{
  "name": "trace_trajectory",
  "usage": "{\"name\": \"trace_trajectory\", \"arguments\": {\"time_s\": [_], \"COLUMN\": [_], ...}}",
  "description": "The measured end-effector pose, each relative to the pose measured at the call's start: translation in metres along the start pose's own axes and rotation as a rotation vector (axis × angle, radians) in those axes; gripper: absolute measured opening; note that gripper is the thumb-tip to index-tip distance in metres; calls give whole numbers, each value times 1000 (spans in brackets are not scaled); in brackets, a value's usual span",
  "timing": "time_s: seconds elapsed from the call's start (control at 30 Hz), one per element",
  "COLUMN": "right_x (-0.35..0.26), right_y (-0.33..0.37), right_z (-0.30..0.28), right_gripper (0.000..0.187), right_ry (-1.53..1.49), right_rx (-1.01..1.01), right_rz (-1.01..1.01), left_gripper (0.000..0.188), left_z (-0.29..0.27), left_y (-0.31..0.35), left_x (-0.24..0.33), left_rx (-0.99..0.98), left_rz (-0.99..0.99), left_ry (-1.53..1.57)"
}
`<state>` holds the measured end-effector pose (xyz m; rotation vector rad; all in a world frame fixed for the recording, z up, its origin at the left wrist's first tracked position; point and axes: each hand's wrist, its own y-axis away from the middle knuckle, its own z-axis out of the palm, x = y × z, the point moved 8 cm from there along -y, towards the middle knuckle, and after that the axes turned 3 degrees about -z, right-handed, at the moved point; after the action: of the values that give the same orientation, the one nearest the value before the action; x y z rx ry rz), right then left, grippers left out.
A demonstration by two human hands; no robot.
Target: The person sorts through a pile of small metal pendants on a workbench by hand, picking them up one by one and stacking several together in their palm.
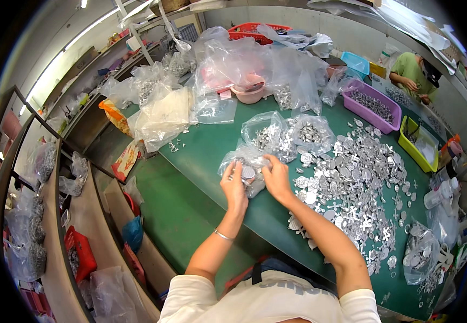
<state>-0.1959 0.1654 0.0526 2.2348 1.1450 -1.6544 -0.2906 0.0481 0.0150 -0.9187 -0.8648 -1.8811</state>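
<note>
Both my hands are at a clear plastic bag holding silver metal pieces, near the green table's left edge. My left hand is curled at the bag's left side around a few silver metal charms; a round flat charm shows beside its fingers. On the other side my right hand is closed, thumb and fingers pinching the bag's edge. Just beyond are two more open bags of charms, one bag and another bag. A wide heap of silver charms, ovals and crosses among them, spreads right of my right forearm.
A purple basket of metal parts and a yellow-green basket line the far right. Plastic bags and a pink bowl crowd the back. Shelves stand left. A co-worker sits at back right.
</note>
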Motion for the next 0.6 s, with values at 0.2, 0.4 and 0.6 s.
{"name": "trace_trajectory", "arguments": {"time_s": [0.2, 0.4, 0.6], "right_x": [18, 55, 19], "right_y": [-14, -7, 15], "right_z": [-5, -3, -7], "right_gripper": [30, 37, 40], "right_ry": [-168, -166, -121], "right_rx": [68, -14, -36], "right_rz": [49, 165, 181], "left_gripper": [39, 41, 27], "left_z": [48, 69, 77], "left_y": [10, 2, -11], "left_x": [11, -9, 9], "left_rx": [-231, -399, -361], "left_rz": [745, 813, 929], "left_ry": [-1197, -1665, -1473]}}
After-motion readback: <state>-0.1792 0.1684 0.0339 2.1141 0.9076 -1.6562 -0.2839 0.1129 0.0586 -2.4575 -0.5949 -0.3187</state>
